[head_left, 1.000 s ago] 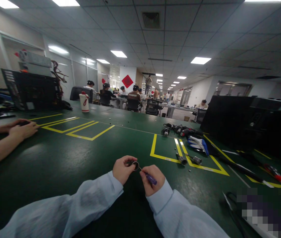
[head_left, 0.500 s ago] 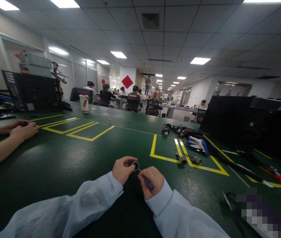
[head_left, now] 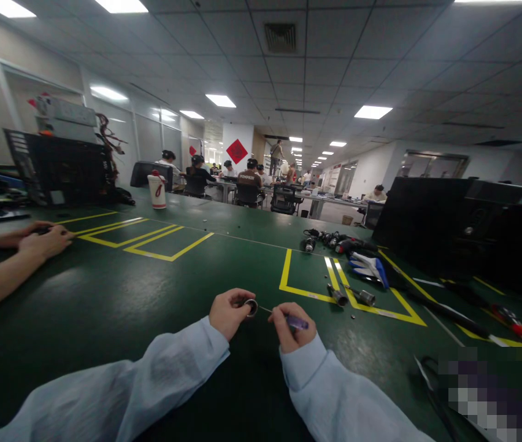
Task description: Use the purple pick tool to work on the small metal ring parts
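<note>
My left hand (head_left: 227, 313) is closed around a small round metal ring-shaped part (head_left: 251, 307), held just above the green table (head_left: 118, 294). My right hand (head_left: 291, 326) grips a small screwdriver with a purple handle (head_left: 296, 321); its thin shaft points left toward the part. Both hands are close together near the table's front edge, in pale blue sleeves.
Two small metal cylinders (head_left: 337, 297) (head_left: 365, 298) lie on yellow tape lines to the right. A blue-white glove (head_left: 367, 267) and black tools (head_left: 329, 239) lie farther back, red-handled tools (head_left: 509, 319) at far right. Another person's hands (head_left: 40, 240) rest at left. A black box (head_left: 463, 224) stands right.
My right hand has shifted slightly right and turned, so the purple screwdriver handle now lies flatter and points right. The left hand and the ring part stay in place.
</note>
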The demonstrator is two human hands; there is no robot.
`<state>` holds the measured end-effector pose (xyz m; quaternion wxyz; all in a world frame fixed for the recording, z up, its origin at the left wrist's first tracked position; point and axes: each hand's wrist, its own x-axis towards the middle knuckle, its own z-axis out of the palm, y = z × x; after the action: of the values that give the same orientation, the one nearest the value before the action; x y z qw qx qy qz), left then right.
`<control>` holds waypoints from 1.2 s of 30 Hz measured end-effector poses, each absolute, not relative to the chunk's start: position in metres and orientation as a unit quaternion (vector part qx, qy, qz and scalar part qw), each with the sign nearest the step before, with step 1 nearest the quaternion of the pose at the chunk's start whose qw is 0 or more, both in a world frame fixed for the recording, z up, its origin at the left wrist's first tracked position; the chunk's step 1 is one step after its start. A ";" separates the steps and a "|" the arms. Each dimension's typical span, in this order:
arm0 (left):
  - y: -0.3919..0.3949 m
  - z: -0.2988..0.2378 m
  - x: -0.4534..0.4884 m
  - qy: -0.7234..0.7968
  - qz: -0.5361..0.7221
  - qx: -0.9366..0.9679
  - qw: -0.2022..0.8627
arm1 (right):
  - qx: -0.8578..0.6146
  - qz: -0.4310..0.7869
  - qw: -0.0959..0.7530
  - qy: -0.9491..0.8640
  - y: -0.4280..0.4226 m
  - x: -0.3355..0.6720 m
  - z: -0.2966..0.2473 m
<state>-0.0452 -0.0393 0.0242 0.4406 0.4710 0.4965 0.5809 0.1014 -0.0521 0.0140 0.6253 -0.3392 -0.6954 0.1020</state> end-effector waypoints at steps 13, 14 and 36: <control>-0.040 0.024 -0.044 0.498 0.565 0.456 0.474 | -0.483 0.263 0.645 -0.530 -0.023 0.111 0.004; -0.040 0.025 -0.044 0.498 0.564 0.457 0.474 | -0.491 0.259 0.635 -0.537 -0.022 0.111 0.003; -0.038 0.023 -0.046 0.509 0.573 0.461 0.448 | -0.351 0.380 0.684 -0.515 -0.031 0.114 0.014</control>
<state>-0.0463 -0.0377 0.0235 0.4480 0.4608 0.5088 0.5728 0.1142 -0.0308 0.0136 0.6838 -0.3514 -0.5146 0.3796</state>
